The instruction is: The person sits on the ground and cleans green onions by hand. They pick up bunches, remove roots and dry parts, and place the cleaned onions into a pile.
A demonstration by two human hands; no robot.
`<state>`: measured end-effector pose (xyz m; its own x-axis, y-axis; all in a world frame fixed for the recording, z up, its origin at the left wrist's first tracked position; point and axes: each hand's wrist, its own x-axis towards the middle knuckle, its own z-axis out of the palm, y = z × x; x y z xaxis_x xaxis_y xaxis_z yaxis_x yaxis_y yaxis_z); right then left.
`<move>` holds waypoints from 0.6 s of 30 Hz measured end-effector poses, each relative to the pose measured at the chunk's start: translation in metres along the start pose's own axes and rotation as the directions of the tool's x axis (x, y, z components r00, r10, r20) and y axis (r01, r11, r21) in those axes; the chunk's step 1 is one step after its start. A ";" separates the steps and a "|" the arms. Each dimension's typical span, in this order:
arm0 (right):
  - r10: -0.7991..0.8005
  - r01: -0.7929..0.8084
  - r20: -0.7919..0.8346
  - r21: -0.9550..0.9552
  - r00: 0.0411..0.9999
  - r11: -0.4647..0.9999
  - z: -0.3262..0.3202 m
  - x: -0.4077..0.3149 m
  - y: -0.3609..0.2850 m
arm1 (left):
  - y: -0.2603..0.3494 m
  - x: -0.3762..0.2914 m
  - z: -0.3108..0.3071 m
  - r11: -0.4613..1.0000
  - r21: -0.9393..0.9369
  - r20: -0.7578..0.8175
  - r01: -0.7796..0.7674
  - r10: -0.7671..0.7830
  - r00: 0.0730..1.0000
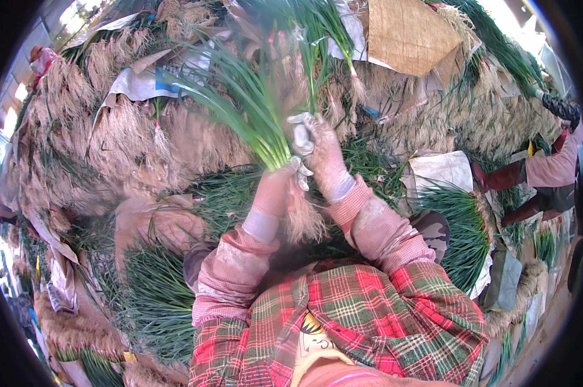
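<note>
My left hand [278, 186], in a soiled thin glove, grips a bunch of green onions [267, 130] near the base. The long green leaves fan up and to the left, and a tuft of pale roots [303, 222] hangs below the hand. Close beside it, my right hand [318, 140], gloved too, has its fingers curled around the lower end of a thin green onion stalk [312, 82]. Behind the hands stands a high heap of green onions with roots [194, 135] facing me.
Piles of green onions lie at left [161, 300] and right [451, 227]. A white sack [441, 171] and a brown sheet [407, 34] are at the right and on the heap. A co-worker in boots [504, 176] stands at far right; another person [44, 58] is at far left.
</note>
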<state>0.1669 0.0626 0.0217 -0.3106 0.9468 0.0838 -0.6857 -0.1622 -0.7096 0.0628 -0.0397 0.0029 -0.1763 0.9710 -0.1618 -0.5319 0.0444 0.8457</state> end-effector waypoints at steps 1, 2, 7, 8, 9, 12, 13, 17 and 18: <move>0.005 -0.005 0.004 -0.067 1.000 0.998 0.000 -0.002 -0.008 | 0.010 -0.004 0.004 0.999 0.017 -0.055 -0.047 0.048 0.997; -0.122 0.097 -0.068 -0.292 0.990 0.952 -0.001 -0.007 -0.021 | 0.023 -0.009 0.008 0.995 0.037 -0.108 -0.093 0.096 0.989; 0.603 0.411 0.156 -0.857 0.783 -0.311 -0.107 -0.005 -0.043 | 0.076 -0.010 -0.022 0.950 0.286 0.157 -0.122 0.079 0.984; 0.756 0.613 0.059 -0.628 0.652 -0.480 -0.091 -0.006 -0.052 | 0.073 -0.005 -0.025 0.949 0.279 0.177 -0.146 0.099 0.979; 0.713 0.498 -0.093 -0.652 0.695 -0.571 -0.075 0.006 -0.052 | 0.061 0.007 -0.034 0.950 0.243 0.147 -0.194 0.161 0.976; -0.274 0.278 0.256 -0.960 0.927 0.044 -0.094 0.061 -0.050 | 0.040 0.030 -0.025 0.991 0.128 0.123 -0.028 0.012 0.992; -0.284 0.208 0.195 -0.978 0.939 0.016 -0.080 0.078 -0.051 | 0.031 0.036 -0.025 0.989 0.147 0.117 -0.025 0.008 0.993; 0.058 -0.040 -0.033 -0.992 0.998 0.121 -0.082 0.083 -0.033 | 0.011 0.049 -0.022 0.977 0.211 0.122 -0.021 -0.005 0.993; 0.028 0.070 0.071 -0.997 0.997 0.014 -0.072 0.058 -0.032 | 0.021 0.040 -0.013 0.975 0.210 0.143 -0.077 0.047 0.989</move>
<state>0.2183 0.1430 -0.0009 -0.3755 0.9199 0.1132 0.6252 0.3416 -0.7018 0.0343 -0.0032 0.0079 -0.0807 0.9956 -0.0469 -0.3309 0.0176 0.9435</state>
